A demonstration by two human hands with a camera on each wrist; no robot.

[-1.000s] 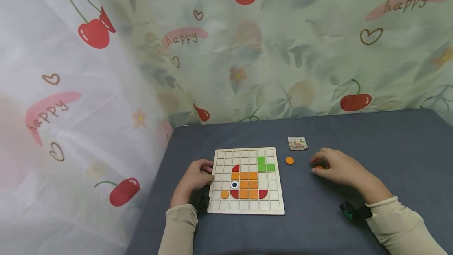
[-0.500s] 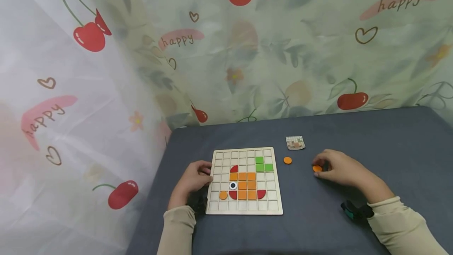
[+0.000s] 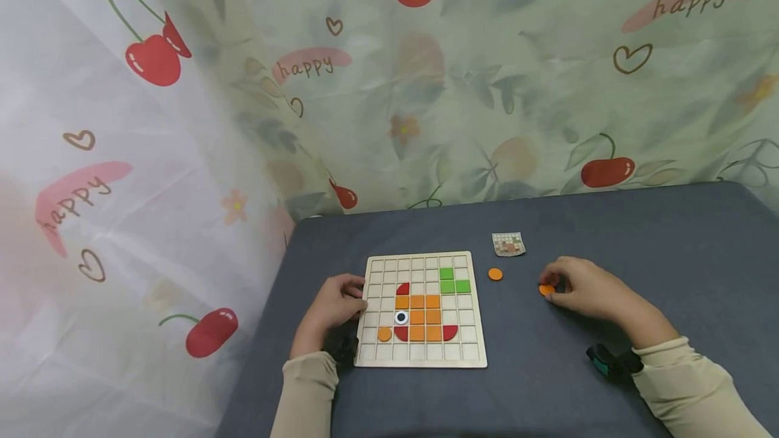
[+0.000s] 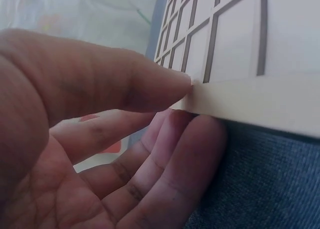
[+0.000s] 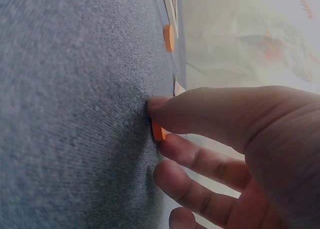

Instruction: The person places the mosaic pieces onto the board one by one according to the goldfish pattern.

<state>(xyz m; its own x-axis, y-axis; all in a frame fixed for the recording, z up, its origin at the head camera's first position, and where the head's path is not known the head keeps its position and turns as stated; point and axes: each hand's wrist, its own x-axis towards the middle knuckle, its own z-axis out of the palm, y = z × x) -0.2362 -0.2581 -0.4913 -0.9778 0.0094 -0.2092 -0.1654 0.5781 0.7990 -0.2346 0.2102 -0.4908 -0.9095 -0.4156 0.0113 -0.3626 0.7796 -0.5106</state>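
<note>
On the table lies a square wooden grid board (image 3: pixel 374 269). In its cells sit orange square tiles (image 3: pixel 416 317), green tiles (image 3: pixel 447 286), red quarter-round tiles (image 3: pixel 450 333), an eye tile (image 3: pixel 402 317) and an orange disc (image 3: pixel 385 334). My left hand (image 3: pixel 331 306) holds the board's left edge; the left wrist view shows its thumb (image 4: pixel 150 86) on the rim and fingertips against the side. To the right of the board, my right hand (image 3: pixel 587 289) pinches another orange disc (image 5: pixel 159 131) between thumb and finger, low at the tabletop. The thumb partly hides that disc.
A further orange disc (image 3: pixel 496 274) lies between the board and my right hand. Behind it is a small picture card (image 3: pixel 508 244) printed with a grid. Dark grey cloth covers the table (image 3: pixel 426 404). Patterned curtains (image 3: pixel 487 86) stand at the back and left.
My right hand has shifted slightly on its orange disc, which shows more than a second ago. The left hand stays on the board's edge. The view moved a little.
</note>
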